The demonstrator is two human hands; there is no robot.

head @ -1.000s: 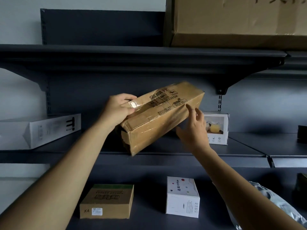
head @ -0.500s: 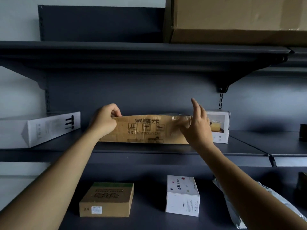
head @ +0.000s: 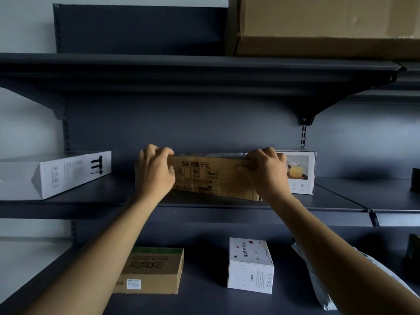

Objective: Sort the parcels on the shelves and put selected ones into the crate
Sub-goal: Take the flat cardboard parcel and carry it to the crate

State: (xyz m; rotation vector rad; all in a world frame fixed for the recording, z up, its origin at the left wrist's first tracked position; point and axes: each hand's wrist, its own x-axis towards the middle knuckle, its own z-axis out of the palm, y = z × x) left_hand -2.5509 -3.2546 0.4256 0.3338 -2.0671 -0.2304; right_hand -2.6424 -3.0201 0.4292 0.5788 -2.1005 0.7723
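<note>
Hands, left (head: 156, 176) and right (head: 264, 173), grip carton (head: 211, 178) (on shelf (head: 91, 196)).

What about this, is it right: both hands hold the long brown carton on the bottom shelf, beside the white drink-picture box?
Wrong shelf: in the head view the left hand and right hand hold the long brown carton on the middle shelf, beside the white drink-picture box.

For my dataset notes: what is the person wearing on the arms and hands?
Nothing visible. The left hand and right hand have no gloves or watch; the left forearm and right forearm are uncovered, no sleeve in view.
</note>
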